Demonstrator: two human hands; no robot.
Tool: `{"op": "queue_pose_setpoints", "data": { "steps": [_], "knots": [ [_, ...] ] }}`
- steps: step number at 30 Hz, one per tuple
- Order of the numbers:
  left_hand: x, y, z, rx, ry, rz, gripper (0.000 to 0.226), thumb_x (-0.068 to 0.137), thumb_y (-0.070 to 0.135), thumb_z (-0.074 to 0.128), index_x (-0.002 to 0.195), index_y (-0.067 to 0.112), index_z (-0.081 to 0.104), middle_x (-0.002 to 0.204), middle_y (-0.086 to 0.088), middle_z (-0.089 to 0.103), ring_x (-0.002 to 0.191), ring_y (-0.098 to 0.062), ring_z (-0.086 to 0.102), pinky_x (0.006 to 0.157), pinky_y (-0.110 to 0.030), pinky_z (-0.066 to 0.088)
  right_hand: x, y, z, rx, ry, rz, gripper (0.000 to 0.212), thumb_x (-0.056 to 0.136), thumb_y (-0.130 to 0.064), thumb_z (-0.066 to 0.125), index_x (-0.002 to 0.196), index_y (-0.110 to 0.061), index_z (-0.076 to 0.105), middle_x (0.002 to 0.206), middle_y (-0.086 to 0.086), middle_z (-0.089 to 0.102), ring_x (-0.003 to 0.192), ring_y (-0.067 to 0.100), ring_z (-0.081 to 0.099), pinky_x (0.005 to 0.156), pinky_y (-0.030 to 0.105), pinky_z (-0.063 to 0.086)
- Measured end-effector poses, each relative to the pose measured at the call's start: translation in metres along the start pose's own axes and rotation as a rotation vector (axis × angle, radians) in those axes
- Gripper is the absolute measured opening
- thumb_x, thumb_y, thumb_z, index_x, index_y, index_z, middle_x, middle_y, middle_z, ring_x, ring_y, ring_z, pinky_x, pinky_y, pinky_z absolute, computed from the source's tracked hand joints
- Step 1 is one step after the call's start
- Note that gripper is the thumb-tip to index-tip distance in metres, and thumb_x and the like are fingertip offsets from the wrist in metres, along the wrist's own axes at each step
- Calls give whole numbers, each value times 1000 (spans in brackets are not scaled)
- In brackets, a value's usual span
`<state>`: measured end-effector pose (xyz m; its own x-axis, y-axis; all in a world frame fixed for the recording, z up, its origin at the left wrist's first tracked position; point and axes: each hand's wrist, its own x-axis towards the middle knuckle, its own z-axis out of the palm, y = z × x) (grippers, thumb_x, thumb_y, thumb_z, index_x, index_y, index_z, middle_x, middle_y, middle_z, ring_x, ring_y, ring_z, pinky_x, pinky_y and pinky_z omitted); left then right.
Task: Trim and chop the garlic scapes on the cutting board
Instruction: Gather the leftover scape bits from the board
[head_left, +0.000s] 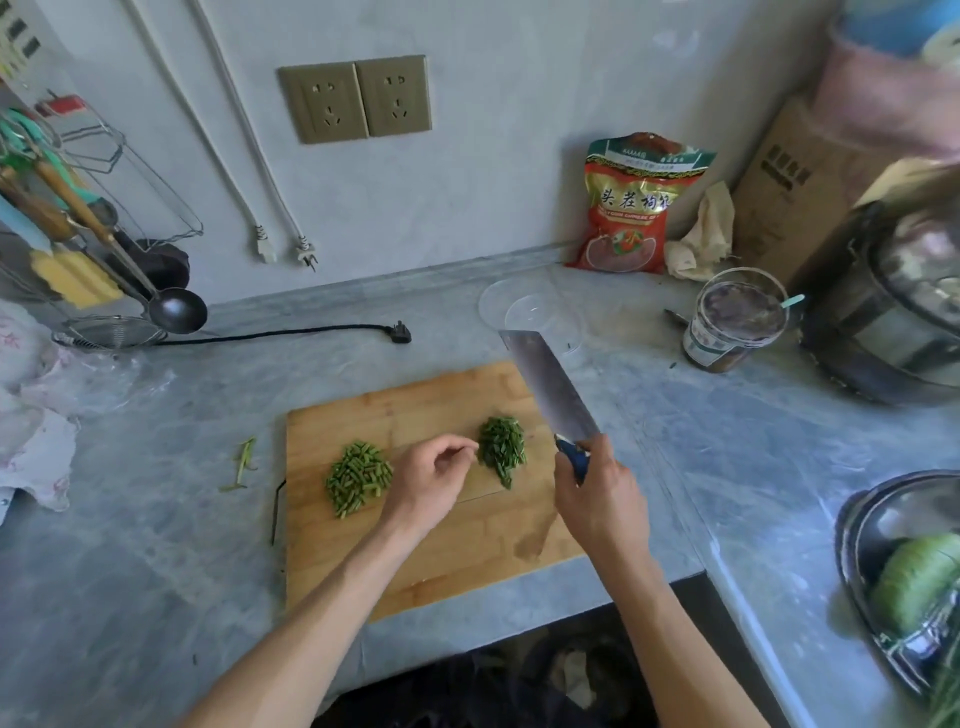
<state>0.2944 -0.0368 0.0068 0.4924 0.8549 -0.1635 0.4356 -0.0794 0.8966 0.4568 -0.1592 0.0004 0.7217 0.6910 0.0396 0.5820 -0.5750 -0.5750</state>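
The right hand (597, 493) gripped a raised cleaver (550, 387). The left hand (431, 480) (fingertips pinched) touched the right pile of chopped scapes (503, 449) on the cutting board (415, 545).

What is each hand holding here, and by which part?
The right hand grips the cleaver by its blue handle, blade raised. The left hand pinches at the edge of the darker chopped pile; whether it holds a piece is unclear.
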Motion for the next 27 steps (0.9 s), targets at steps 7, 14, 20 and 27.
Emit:
{"op": "queue_pose_setpoints", "data": {
  "steps": [7,14,20,27],
  "knots": [
    [18,39,38,73,-177,61,12,92,23,65,93,27,76,86,13,74,79,-4,65,65,-10,44,30,65,-2,-163,75,116,26,97,-24,53,87,-11,33,66,5,50,53,25,44,47,31,30],
    [14,36,38,69,-220,49,13,94,25,63,93,31,74,88,12,75,86,-10,69,73,-23,54,32,81,12,-150,46,158,21,92,-18,54,88,-11,34,71,7,50,58,27,44,48,31,28],
    [15,32,29,94,-226,32,13,95,23,62,96,30,73,93,14,74,88,2,66,74,-11,47,38,87,12,-174,-79,186,17,91,-22,53,89,-12,40,101,8,50,87,26,47,62,35,41],
    [21,34,24,0,-171,8,13,94,21,63,97,27,74,92,11,75,89,-2,68,82,-18,52,52,39,-1,-70,-157,79,17,89,-17,54,103,-7,52,101,8,54,89,26,51,67,35,45]
  ]
}}
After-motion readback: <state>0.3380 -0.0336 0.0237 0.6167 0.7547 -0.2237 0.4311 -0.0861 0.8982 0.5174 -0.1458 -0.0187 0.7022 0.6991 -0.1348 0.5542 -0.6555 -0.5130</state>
